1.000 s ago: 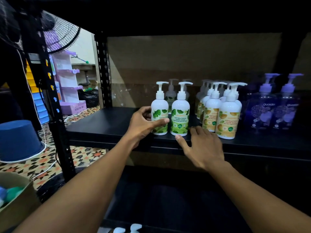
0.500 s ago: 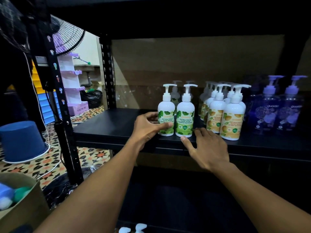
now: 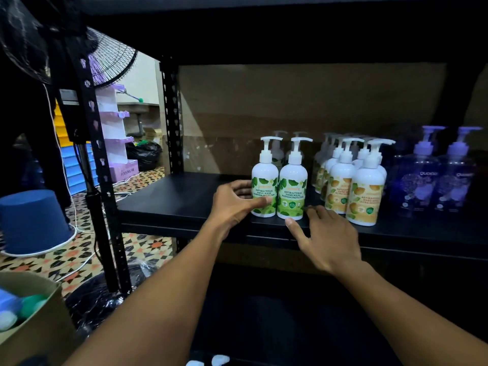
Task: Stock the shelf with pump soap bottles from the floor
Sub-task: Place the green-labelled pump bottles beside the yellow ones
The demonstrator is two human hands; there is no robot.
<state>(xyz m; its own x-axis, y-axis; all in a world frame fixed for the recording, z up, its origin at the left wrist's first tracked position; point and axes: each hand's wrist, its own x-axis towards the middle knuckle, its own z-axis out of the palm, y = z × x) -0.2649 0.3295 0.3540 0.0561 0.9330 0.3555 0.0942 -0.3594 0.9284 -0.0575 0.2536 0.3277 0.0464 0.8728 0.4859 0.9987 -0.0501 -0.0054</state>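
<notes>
Nearest, at the bottom edge, we see two white pump tops poking up, their bottles out of frame. Near left sits a cardboard box with blurry blue and green stuff inside. Both bare arms reach forward to the black shelf. The right hand lies loose over the shelf's front edge, fingers spread, holding nothing, thumb tip at the base of the right green-label bottle; whether it touches, we cannot tell. The left hand grasps the left green-label bottle, thumb across the front label, fingers curled behind. Both bottles stand upright near the front edge, touching side by side, with dimmer pump bottles behind them. Just right we note a tight cluster of orange-label bottles, further right two purple bottles. Left of the shelf on the patterned floor: an upturned blue bucket, farther back a black bag, a lilac display stand, and a fan above.
</notes>
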